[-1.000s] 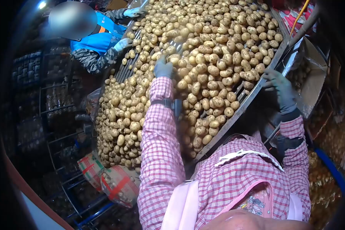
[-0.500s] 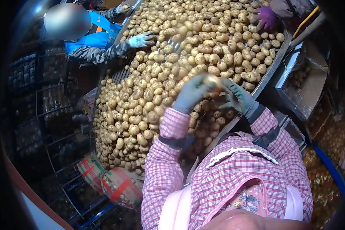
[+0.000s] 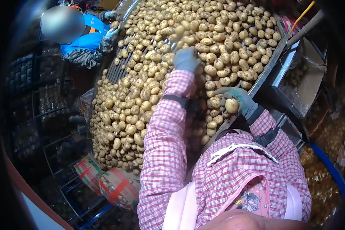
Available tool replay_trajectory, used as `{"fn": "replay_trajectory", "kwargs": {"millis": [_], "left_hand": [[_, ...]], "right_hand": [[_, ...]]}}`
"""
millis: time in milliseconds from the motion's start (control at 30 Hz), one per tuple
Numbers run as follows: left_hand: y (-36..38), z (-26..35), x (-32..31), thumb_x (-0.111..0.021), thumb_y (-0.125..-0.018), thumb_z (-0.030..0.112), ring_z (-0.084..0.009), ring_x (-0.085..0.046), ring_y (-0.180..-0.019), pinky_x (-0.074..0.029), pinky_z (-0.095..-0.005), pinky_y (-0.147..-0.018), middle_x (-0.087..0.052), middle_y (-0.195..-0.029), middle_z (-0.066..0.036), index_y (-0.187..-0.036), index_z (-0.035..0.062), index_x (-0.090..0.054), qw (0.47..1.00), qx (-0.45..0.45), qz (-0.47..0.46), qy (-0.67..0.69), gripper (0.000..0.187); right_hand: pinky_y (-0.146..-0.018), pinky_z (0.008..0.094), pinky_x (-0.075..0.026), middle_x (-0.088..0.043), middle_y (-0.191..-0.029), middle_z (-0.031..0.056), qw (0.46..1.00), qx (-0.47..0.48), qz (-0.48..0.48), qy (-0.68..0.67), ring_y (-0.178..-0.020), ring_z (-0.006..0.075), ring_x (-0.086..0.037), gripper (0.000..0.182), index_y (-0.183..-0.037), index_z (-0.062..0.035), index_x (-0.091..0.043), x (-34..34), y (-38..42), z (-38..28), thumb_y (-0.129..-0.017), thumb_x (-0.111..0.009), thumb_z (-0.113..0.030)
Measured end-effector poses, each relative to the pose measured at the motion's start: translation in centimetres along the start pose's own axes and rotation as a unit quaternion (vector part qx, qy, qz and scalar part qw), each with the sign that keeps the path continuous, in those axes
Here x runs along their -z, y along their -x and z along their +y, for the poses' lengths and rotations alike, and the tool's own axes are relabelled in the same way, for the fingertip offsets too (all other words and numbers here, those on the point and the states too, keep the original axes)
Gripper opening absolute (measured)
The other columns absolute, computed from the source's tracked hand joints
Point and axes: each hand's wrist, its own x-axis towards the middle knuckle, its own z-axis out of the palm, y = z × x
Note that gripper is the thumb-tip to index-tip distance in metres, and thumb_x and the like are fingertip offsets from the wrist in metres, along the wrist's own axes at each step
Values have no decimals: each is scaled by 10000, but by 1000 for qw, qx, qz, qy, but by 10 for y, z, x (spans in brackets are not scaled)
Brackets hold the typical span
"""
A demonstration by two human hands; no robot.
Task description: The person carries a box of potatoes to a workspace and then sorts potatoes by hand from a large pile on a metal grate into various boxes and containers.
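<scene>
A broad heap of potatoes (image 3: 138,90) with soil marks covers a slatted table in front of me. My left hand (image 3: 186,60), in a grey glove, reaches down onto the middle of the heap, back side up. Its fingers point away and are hidden, so their grip does not show. Closer to my body, at the table's right edge, my right hand (image 3: 238,100) wears a grey-green glove. It has hold of a single potato (image 3: 232,105), with the thumb side and fingers around it.
At the far left a co-worker in a blue vest (image 3: 92,45) holds a potato (image 3: 114,24) between gloved hands. The metal table rim (image 3: 265,78) runs along the right, beside an open carton (image 3: 306,90). Filled sacks with red bands (image 3: 119,188) stand at lower left.
My hands, close together over the heap before, are apart: the left moved forward, the right drew back with a potato. The co-worker's hand left the heap; a purple-gloved hand left the view.
</scene>
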Motion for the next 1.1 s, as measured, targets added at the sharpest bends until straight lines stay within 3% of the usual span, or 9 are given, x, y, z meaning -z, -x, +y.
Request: {"fn": "replay_trajectory", "kwargs": {"millis": [133, 167, 233, 300, 433, 733, 867, 1067, 1100], "left_hand": [[23, -65, -6, -662, -883, 297, -292, -647, -1116, -509, -385, -957, -667, -1206, -130, -1162, 90, -699, 971, 104, 18, 212, 349], [25, -91, -20, -643, -882, 300, -303, -665, -1101, -516, -388, -958, -680, -1208, -142, -1180, 123, -703, 990, 85, 56, 94, 352], [49, -130, -25, -643, -869, 258, -324, -689, -1051, -522, -401, -948, -719, -1152, -154, -1208, 132, -696, 978, 156, 4, 137, 366], [65, -182, -69, -657, -871, 192, -265, -693, -1016, -528, -369, -929, -721, -1096, -160, -1178, 93, -709, 955, 92, 68, 272, 326], [82, -151, -66, -648, -897, 141, -231, -670, -1015, -529, -341, -914, -690, -1129, -149, -1151, 39, -709, 876, 60, 208, 431, 281], [52, -69, -37, -663, -872, 151, -302, -660, -997, -523, -370, -923, -681, -1138, -163, -1162, 25, -695, 905, 28, 247, 345, 317], [73, 1, -21, -704, -870, 222, -309, -634, -1099, -515, -375, -971, -670, -1185, -157, -1203, 80, -675, 959, -146, 165, 177, 363], [47, -51, -43, -707, -858, 204, -300, -647, -1056, -533, -385, -916, -681, -1168, -152, -1249, 133, -669, 986, -56, 134, 79, 399], [32, -75, -53, -699, -860, 191, -274, -661, -995, -545, -373, -858, -690, -1127, -142, -1254, 126, -666, 966, -38, 139, 217, 400]], "right_hand": [[-624, 358, -605, -672, -780, 111, 998, 41, 32, -17, -635, 253, -685, 373, -1249, 97, -585, 15, 21, 0, -958, -534, -131], [-624, 360, -605, -670, -778, 110, 998, 51, 31, -15, -634, 251, -682, 370, -1242, 95, -591, 27, 25, 2, -960, -537, -138], [-587, 331, -595, -655, -755, 100, 997, 68, 40, -5, -621, 229, -667, 348, -1191, 77, -628, 29, 37, 0, -973, -557, -184], [-565, 308, -589, -650, -741, 94, 995, 72, 70, 25, -615, 213, -664, 340, -1163, 67, -643, 36, 42, 6, -980, -568, -211], [-504, 283, -578, -641, -712, 91, 992, 48, 99, 62, -574, 186, -652, 308, -1070, 40, -665, 28, 46, 5, -992, -574, -244], [-483, 300, -563, -639, -730, 98, 995, -7, 90, 44, -563, 207, -656, 306, -1099, 30, -657, 26, 42, 2, -1013, -524, -232], [-527, 301, -581, -651, -813, 88, 996, 3, 93, -7, -586, 207, -661, 313, -1151, 15, -653, 35, 39, 11, -1013, -526, -235], [-704, 317, -625, -663, -954, 82, 998, 27, 49, -18, -804, 183, -697, 376, -1306, -23, -592, 36, 55, 13, -1001, -592, -242], [-709, 317, -625, -664, -970, 82, 998, 32, 44, -28, -817, 182, -698, 393, -1324, -22, -576, 36, 57, 12, -992, -606, -232]]}}
